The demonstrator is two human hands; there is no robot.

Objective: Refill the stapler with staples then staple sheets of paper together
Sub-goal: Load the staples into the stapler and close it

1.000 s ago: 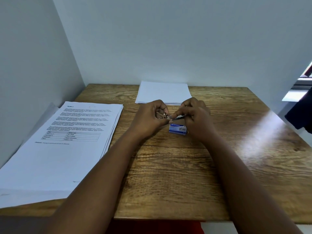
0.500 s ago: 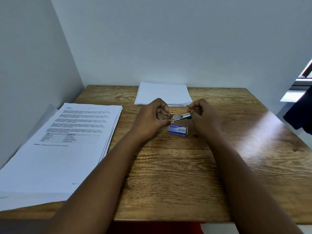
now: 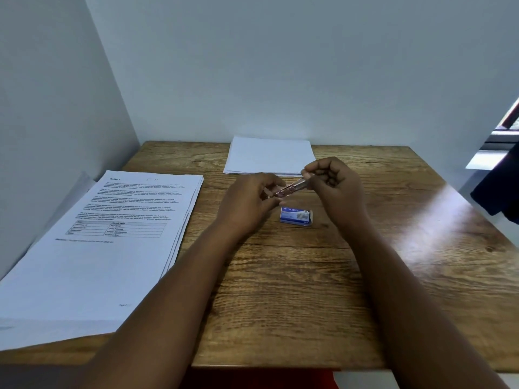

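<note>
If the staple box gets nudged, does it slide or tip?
Probably slides: the staple box lies flat and low on the smooth wooden table. Likely light, being small cardboard. Its right end flap looks open, so staples might spill.

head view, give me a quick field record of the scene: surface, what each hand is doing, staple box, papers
surface: brown wood-grain table
left hand: grips one end of the small metal stapler, held above the table
right hand: pinches the stapler's other end
stapler: tilted, right end higher
staple box: small blue and white cardboard staple box, lying on the table below the stapler, untouched
printed papers: white printed paper stack, left side of the table
blank papers: plain white paper stack, far edge by the wall
</note>
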